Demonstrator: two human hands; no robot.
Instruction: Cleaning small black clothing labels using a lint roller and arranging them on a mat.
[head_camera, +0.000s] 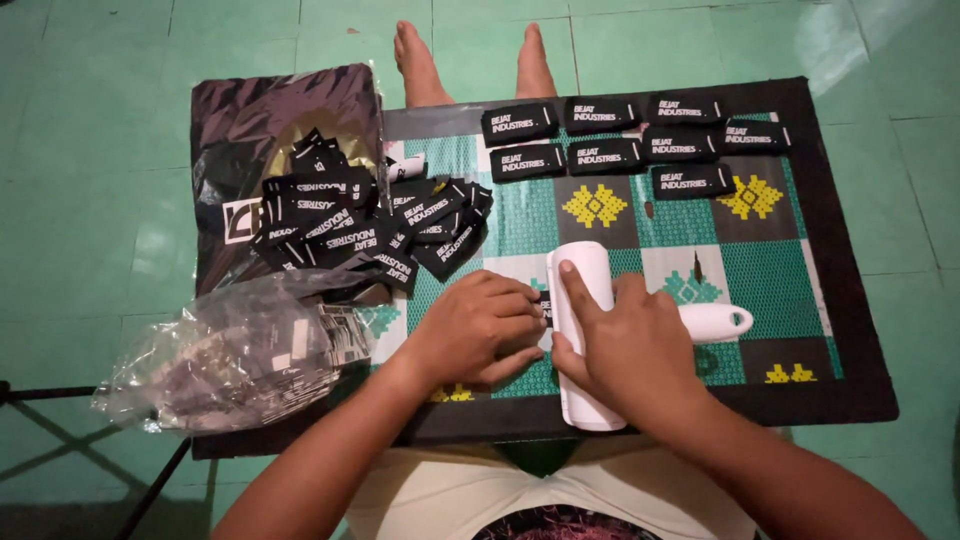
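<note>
Nearest me, both forearms reach out over a white shirt toward a patterned mat (850, 300) spread on the green tiled floor (100, 150). I see my right hand (635, 345) lying on a white roller (585, 275), which stands lengthwise near to far; its index finger stretches along the drum and the grip is closed about the drum's near half. The roller's white handle (715, 322) sticks out to the right, past the hand. My left hand (480, 330) sits just left of the roller, fingers curled and pinched on a black label (544, 308) whose edge peeks out between hand and drum, touching the drum.

Farther off, eight black labels (605, 155) with white print lie flat in neat rows on the far part of the mat. Left of them, a loose heap of labels (370, 225) spills partly over a dark plastic bag (260, 120). At the near left, a crumpled clear bag (230, 355) holds more pieces. Two bare feet (470, 65) rest on the floor beyond the mat's far edge.
</note>
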